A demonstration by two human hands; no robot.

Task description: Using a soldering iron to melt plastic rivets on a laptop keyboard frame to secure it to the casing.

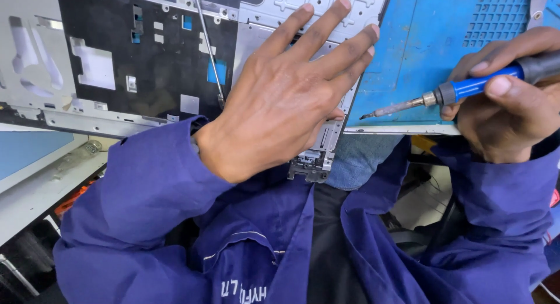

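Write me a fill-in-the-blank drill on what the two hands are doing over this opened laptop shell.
1. The left hand lies flat, palm ____, on the laptop shell.
2. The right hand grips a soldering iron by its ____ handle.
3. The iron's metal tip points toward the person's ____ side.
4. Under the iron lies a ____ mat.

Missing words: down; blue; left; blue

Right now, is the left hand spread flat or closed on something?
Spread flat. The left hand lies palm down, fingers extended, on the laptop chassis; it grips nothing.
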